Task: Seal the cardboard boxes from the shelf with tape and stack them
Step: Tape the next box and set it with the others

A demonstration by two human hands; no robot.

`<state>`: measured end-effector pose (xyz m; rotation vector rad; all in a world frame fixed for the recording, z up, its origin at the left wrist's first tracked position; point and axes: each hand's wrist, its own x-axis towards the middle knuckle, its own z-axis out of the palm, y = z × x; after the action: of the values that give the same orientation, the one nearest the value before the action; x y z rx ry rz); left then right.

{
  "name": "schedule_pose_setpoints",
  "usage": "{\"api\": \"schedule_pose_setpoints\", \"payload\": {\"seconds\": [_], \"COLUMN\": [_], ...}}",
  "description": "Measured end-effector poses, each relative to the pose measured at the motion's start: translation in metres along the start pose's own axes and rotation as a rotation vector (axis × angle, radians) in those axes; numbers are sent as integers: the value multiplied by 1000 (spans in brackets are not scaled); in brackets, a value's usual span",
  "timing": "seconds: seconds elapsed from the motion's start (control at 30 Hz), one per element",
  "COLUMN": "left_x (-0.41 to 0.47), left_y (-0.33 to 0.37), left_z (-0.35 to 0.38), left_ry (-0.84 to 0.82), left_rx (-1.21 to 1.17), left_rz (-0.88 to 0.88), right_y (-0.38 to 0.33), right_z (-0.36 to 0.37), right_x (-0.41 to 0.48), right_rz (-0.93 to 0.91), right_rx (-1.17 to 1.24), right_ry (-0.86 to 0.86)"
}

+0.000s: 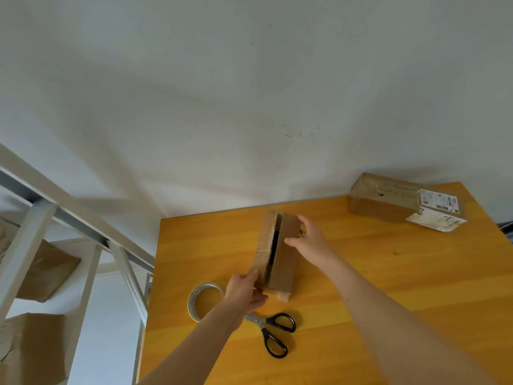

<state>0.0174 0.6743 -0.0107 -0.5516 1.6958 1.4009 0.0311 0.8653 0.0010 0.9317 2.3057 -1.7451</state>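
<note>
A small brown cardboard box (287, 262) lies on the yellow wooden table (388, 273), its two top flaps parted by a dark gap. My left hand (244, 291) grips the box's near left corner. My right hand (308, 240) holds the far right flap, thumb on top and fingers round the edge. A roll of clear tape (194, 298) lies flat just left of my left hand. Black-handled scissors (273, 333) lie in front of the box, blades partly under my left wrist.
A larger taped box (388, 198) with a white shipping label sits at the table's far right corner by the wall. A white metal shelf (36, 232) at the left holds brown boxes (33, 348) on two levels.
</note>
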Motion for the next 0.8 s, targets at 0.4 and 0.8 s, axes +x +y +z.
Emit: {"api": "schedule_pose_setpoints", "payload": {"seconds": [0.4, 0.8], "left_x": [-28, 10], "left_y": [-10, 10], "left_z": [26, -20], "left_ry": [-409, 227], "left_rx": [371, 1489], "left_rz": [76, 1189], "right_y": [-1, 0], "right_z": [7, 7], "right_x": [-19, -19], "right_rz": [-168, -374], "right_rx": [-692, -902], "right_ry": [-78, -242]}}
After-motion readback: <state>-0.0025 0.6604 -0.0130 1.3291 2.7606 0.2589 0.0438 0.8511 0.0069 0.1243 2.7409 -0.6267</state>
